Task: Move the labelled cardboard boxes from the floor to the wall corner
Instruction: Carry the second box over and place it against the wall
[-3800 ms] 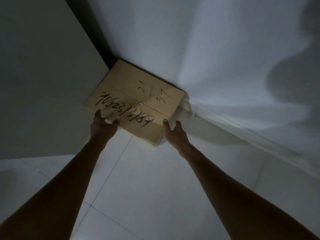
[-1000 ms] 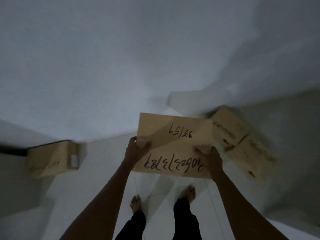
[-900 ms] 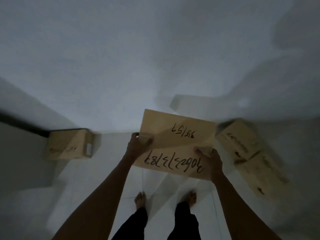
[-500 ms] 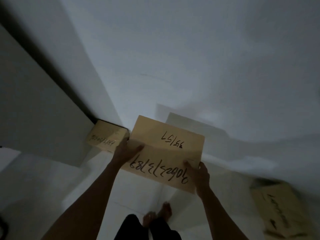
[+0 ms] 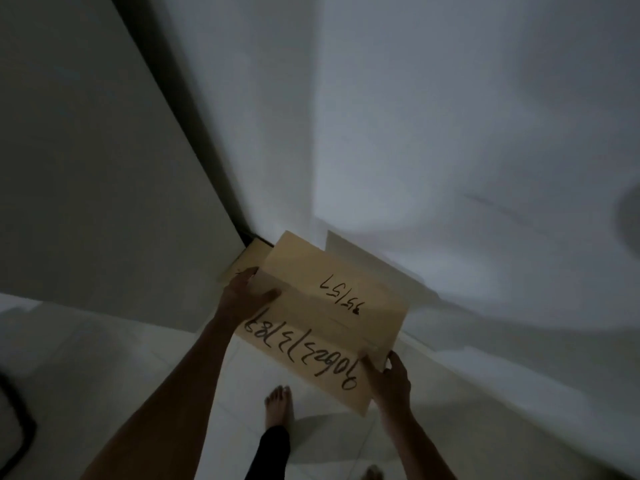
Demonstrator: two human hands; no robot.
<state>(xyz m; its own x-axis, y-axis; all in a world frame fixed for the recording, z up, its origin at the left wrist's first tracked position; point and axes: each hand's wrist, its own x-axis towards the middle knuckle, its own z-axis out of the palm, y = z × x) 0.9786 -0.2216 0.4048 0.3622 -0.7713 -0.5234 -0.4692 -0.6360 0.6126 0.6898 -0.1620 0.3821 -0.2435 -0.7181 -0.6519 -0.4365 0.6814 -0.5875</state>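
Note:
I hold a flat tan cardboard box (image 5: pixel 322 306) with black handwritten numbers on top, carried in the air in front of me. My left hand (image 5: pixel 244 294) grips its left edge, thumb on top. My right hand (image 5: pixel 389 379) grips its near right corner. Behind it, another cardboard box (image 5: pixel 247 259) sits on the floor in the wall corner, mostly hidden by the held box.
A grey panel (image 5: pixel 86 185) rises on the left and meets the white wall (image 5: pixel 433 133) at a dark vertical gap. White tiled floor (image 5: pixel 104 375) lies below. My bare foot (image 5: pixel 278 403) stands under the box. A dark object (image 5: pixel 14 420) sits at the left edge.
I have turned left toward the corner with the box in both hands. The boxes on the floor at the right have left the view; the corner box is now hidden behind the held one.

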